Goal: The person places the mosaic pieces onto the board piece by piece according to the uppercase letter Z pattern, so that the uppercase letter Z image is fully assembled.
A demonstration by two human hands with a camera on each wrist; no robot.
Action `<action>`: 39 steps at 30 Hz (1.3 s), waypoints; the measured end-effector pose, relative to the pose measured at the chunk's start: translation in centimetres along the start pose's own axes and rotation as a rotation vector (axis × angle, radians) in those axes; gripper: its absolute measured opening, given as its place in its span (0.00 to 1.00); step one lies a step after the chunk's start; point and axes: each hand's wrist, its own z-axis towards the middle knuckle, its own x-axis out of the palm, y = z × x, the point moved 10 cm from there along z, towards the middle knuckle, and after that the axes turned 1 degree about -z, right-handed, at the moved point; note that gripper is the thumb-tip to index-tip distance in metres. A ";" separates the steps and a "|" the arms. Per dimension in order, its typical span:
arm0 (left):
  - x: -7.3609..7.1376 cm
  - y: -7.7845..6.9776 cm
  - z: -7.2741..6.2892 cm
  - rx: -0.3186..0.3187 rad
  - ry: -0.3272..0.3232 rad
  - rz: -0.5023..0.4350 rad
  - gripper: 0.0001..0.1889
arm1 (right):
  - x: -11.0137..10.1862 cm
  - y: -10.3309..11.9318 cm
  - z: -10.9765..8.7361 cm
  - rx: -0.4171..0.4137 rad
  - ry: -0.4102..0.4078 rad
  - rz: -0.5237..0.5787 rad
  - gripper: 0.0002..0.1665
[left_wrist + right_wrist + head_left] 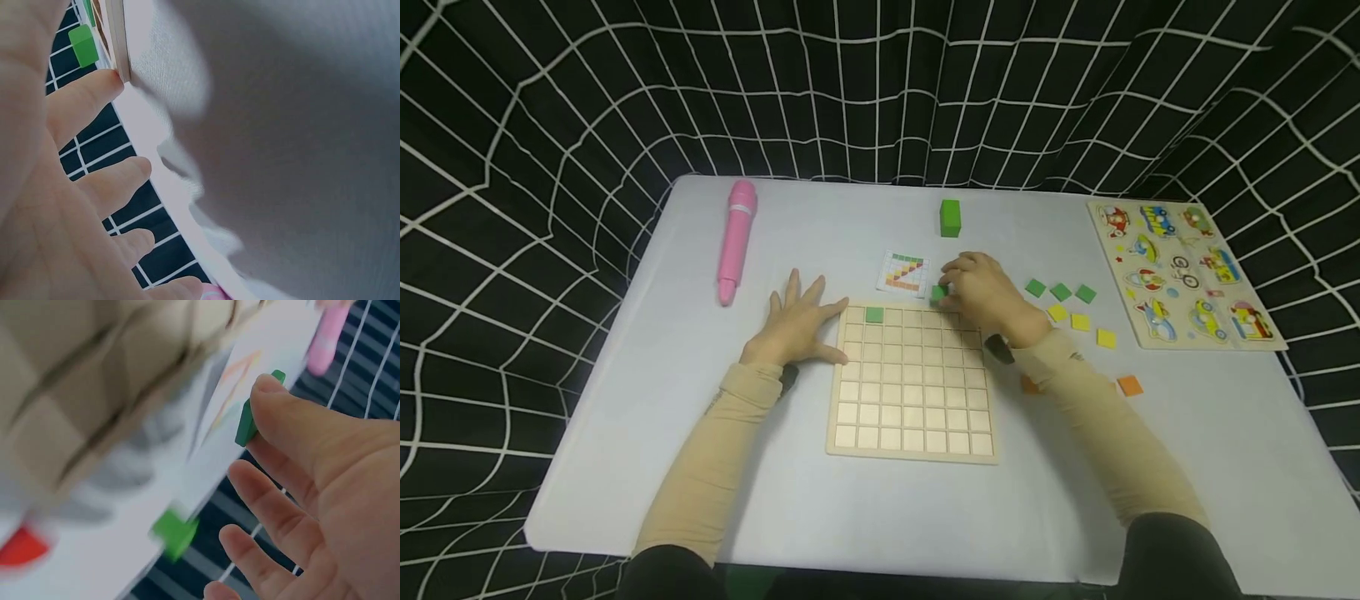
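A wooden grid board [913, 393] lies on the white table, with one green tile [874, 315] in its top row. My left hand [793, 327] has its fingers spread beside the board, thumb and index fingertip at its left edge. Over the board's upper right edge, my right hand [982, 292] pinches a green square tile [248, 419] between thumb and index finger, the other fingers held loosely apart. A small pattern card [903, 273] with a coloured grid lies just beyond the board, left of the right hand.
Loose green [1061, 292], yellow [1080, 322] and orange tiles [1130, 385] lie right of the board, partly behind my right forearm. A green block [951, 218] stands at the back. A pink stick-like object [737, 242] lies left, a picture puzzle board [1183, 273] right.
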 end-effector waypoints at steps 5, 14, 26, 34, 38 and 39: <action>0.1 0.1 0.0 0.003 0.001 -0.001 0.52 | 1.7 5.1 1.4 -0.134 0.017 -0.034 0.22; 0.2 0.1 0.0 0.001 0.013 -0.012 0.52 | 3.2 7.1 2.2 -0.169 0.030 -0.097 0.19; 0.0 0.1 0.1 -0.006 0.012 -0.020 0.52 | 2.9 5.9 2.5 -0.062 0.046 -0.011 0.20; -0.1 0.2 0.0 -0.013 0.015 -0.019 0.52 | 1.0 2.5 1.1 -0.039 -0.013 0.028 0.25; 0.0 0.1 0.0 -0.009 0.015 -0.018 0.52 | -0.4 -1.9 -0.5 0.044 -0.051 0.005 0.23; 0.1 0.1 0.0 -0.008 0.016 -0.018 0.52 | -0.8 -3.2 -1.0 0.070 -0.064 0.002 0.23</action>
